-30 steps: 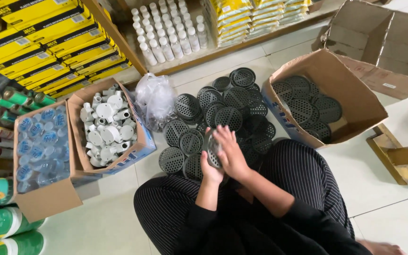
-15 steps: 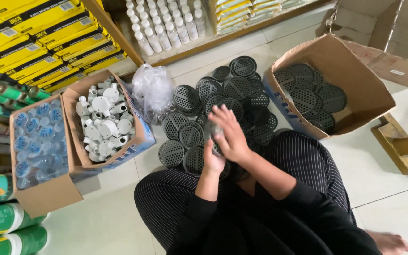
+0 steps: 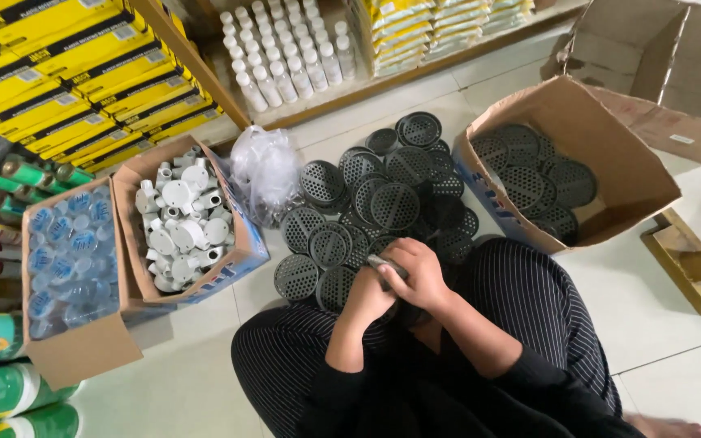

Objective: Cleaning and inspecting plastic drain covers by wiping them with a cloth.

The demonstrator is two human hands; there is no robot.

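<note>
Black round strainers are sorted on the floor, and one is held in both hands.

The big brown box (image 3: 586, 174) sits off to the right of the fingers, with strainers inside. The pile of strainers (image 3: 375, 203) lies just past the fingertips and could be knocked over by a bump. The small strainer (image 3: 384, 266) is pinched by the left hand (image 3: 367, 296) and the right hand (image 3: 421, 276), fingers curled tight. It could be dropped if the grip slips.

Pale tiled floor (image 3: 675, 211), heap of black perforated round strainers (image 3: 367, 203), three open cardboard boxes (image 3: 586, 122), crumpled clear plastic bag (image 3: 265, 166), wooden frame (image 3: 695, 264) at right
</note>
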